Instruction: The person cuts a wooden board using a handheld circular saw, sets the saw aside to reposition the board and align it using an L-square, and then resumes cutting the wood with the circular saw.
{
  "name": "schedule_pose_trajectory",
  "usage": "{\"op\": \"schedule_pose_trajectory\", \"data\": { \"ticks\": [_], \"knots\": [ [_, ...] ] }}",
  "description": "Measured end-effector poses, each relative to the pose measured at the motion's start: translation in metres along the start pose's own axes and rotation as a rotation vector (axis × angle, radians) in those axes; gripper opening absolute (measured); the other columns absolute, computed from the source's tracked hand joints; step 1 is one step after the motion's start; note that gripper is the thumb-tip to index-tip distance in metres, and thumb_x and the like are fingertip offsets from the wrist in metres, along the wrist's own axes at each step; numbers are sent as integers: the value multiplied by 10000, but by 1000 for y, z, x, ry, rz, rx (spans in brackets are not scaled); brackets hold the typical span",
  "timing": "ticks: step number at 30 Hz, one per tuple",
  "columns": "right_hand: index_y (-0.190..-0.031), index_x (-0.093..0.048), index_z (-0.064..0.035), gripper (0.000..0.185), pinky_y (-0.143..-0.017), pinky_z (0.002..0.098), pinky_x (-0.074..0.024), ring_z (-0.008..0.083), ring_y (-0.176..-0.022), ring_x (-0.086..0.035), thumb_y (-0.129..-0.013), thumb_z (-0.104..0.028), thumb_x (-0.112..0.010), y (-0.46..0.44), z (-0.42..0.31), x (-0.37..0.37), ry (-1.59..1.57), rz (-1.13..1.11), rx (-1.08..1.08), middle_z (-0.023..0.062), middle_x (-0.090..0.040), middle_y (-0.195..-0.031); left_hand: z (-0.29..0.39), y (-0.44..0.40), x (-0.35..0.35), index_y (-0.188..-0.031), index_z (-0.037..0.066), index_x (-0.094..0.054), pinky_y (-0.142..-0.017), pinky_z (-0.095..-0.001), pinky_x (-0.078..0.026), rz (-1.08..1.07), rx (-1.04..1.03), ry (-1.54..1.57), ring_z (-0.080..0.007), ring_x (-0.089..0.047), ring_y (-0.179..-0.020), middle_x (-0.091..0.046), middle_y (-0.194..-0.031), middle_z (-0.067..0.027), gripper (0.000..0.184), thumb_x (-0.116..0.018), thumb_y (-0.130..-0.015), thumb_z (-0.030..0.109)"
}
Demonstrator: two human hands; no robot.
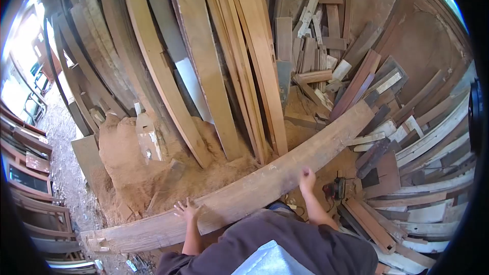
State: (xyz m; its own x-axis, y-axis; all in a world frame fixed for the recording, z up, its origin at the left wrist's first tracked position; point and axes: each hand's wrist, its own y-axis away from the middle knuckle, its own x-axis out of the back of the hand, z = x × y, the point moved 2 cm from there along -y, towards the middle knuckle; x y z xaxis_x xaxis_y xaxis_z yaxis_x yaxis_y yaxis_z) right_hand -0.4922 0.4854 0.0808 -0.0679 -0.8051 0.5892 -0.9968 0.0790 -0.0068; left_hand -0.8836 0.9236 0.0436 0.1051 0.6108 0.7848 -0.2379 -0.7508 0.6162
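Note:
A long, wide wooden plank point(239, 193) lies crosswise in front of my body, from the lower left up to the right, looking bent through the wide lens. My left hand point(187, 210) rests on its face left of the middle, fingers spread, holding nothing. My right hand point(307, 181) is over the plank's near edge, right of the middle, with its fingers curled in. Whatever is in those fingers, if anything, is hidden. The plank's left end point(97, 242) has small pale chips on it.
Tall boards point(204, 61) lean in a row ahead, their feet in a sawdust heap point(122, 158). Scrap wood point(326, 56) piles up at the back right. Stacked timber point(433, 193) lines the right side. A dark red power tool point(334, 189) sits beside my right arm. Wooden frames point(41, 203) stand left.

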Motion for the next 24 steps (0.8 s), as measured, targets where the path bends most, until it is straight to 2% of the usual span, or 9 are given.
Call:
{"op": "schedule_pose_trajectory", "data": {
  "ticks": [3,5,9,11,14,16,20,22,24],
  "knots": [
    [-1291,-674,-5,381,-877,352,-571,202,-984,-708,-951,-139,-780,-102,-85,-34,-274,-131,177,107,-745,-1059,42,15,-16,-1682,319,-339,-1257,-715,24,152,71,12,-457,76,-1636,-86,-1784,-210,1072,-727,-795,779],
    [-1380,-614,-24,518,-924,342,-569,190,-1016,-691,-918,-129,-822,-198,-120,-84,-339,-233,207,95,-720,-1113,110,19,-25,-1678,291,-352,-1250,-721,41,253,-90,72,-468,82,-1632,-66,-1779,-233,1027,-711,-835,753],
    [-1456,-536,-28,689,-1007,365,-549,216,-1122,-671,-876,-177,-876,-389,-197,-199,-340,-378,375,131,-691,-1237,249,29,-77,-1707,286,-267,-1225,-748,77,86,-128,145,-479,121,-1624,-21,-1783,-230,1100,-687,-826,794],
    [-1463,-510,3,789,-1057,417,-526,273,-1222,-644,-836,-258,-912,-466,-245,-249,-281,-389,422,174,-652,-1332,301,32,-91,-1729,269,-159,-1183,-783,124,-98,-131,199,-492,167,-1611,12,-1784,-231,1262,-679,-755,879],
    [-1468,-518,25,890,-1163,434,-457,379,-1407,-539,-765,-323,-938,-557,-316,-303,-185,-271,564,261,-556,-1492,327,38,-87,-1735,253,-99,-1152,-805,152,-79,-109,103,-502,194,-1601,23,-1783,-233,1427,-691,-642,954],
    [-1487,-504,22,949,-1194,441,-420,390,-1468,-465,-721,-301,-961,-598,-356,-329,-210,-103,724,283,-476,-1567,333,39,-92,-1734,225,-99,-1143,-801,171,-38,-113,147,-514,193,-1596,-13,-1779,-245,1520,-719,-567,975],
    [-1471,-537,15,961,-1170,457,-446,398,-1428,-520,-679,-300,-982,-634,-405,-342,-163,-262,456,297,-527,-1532,340,41,-89,-1733,209,-108,-1127,-800,201,-5,-117,153,-525,182,-1593,-73,-1769,-261,1559,-743,-530,971],
    [-1409,-540,84,938,-1062,436,-533,362,-1261,-665,-684,-304,-990,-663,-403,-363,-207,-325,377,265,-672,-1371,348,37,-87,-1732,206,-119,-1121,-801,210,26,-124,163,-528,178,-1592,-91,-1766,-264,1571,-753,-514,969],
    [-1266,-658,79,744,-895,413,-611,303,-1054,-753,-692,-253,-994,-692,-394,-368,-280,-430,452,211,-759,-1168,354,41,-81,-1730,209,-150,-1114,-805,217,-29,-112,242,-528,178,-1592,-104,-1768,-248,1581,-762,-487,971]
  ]
}}
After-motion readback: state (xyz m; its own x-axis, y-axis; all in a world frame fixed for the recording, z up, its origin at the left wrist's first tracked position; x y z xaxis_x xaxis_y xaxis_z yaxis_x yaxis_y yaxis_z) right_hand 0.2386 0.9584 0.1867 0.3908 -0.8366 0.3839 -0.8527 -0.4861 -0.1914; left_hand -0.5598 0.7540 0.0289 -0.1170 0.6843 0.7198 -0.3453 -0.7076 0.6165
